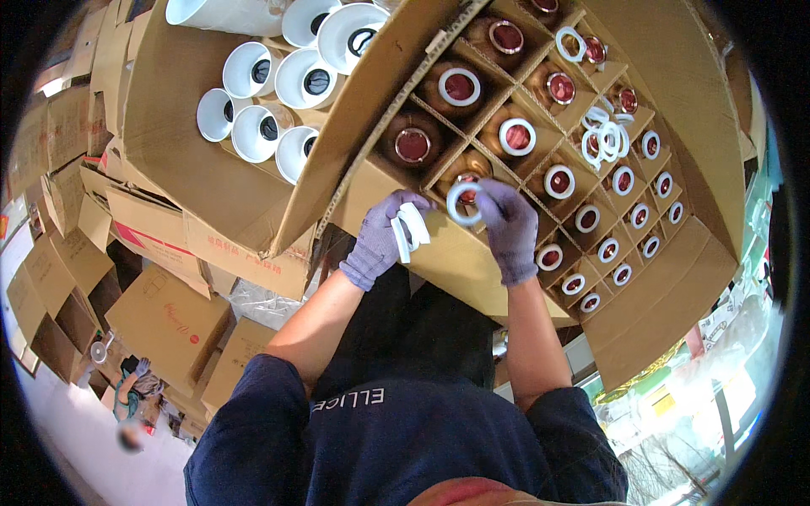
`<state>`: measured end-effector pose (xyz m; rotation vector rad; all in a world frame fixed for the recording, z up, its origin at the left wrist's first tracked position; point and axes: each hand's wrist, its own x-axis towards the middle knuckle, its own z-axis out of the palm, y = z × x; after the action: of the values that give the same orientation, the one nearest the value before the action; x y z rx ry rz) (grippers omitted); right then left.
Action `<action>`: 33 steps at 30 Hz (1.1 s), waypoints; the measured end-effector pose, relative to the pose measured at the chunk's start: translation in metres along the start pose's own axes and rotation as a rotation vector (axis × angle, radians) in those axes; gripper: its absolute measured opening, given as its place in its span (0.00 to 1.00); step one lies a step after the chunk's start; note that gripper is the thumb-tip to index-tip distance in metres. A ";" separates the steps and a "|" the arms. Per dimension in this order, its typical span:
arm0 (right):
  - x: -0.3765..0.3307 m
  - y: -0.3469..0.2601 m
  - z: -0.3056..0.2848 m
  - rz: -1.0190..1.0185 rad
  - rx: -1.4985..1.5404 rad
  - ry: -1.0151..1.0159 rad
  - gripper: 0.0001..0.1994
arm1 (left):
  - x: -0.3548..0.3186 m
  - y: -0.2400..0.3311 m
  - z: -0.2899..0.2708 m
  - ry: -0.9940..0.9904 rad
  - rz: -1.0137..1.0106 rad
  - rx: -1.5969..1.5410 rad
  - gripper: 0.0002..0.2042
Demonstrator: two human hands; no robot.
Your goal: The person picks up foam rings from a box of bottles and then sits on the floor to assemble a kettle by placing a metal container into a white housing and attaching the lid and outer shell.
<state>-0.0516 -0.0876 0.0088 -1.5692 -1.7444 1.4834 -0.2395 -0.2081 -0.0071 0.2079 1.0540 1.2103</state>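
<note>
An open cardboard box with a grid of dividers holds several brown bottles, most with a white ring on the neck. My right hand, in a purple glove, holds one white ring over the nearest bottle at the box's near corner. In a matching glove, my left hand grips a small stack of white rings just left of that bottle. A loose pile of white rings lies on the dividers farther right. One bottle beside the near corner has no ring.
A second open carton to the left holds several white cups or lids. Stacked and flattened cardboard boxes fill the left side. Another person stands low at the far left.
</note>
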 end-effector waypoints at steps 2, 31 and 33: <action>0.010 -0.005 0.000 -0.274 -0.311 0.055 0.10 | -0.011 -0.001 -0.001 0.073 0.094 0.754 0.18; 0.011 -0.080 0.005 0.004 0.171 -0.534 0.11 | -0.009 0.038 0.023 0.246 0.222 0.372 0.25; 0.017 -0.077 0.011 -0.029 0.097 -0.542 0.11 | -0.012 0.039 0.022 0.314 0.208 0.372 0.25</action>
<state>-0.1035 -0.0646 0.0644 -1.1512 -1.9135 2.0836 -0.2478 -0.1944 0.0362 0.4341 1.5631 1.2486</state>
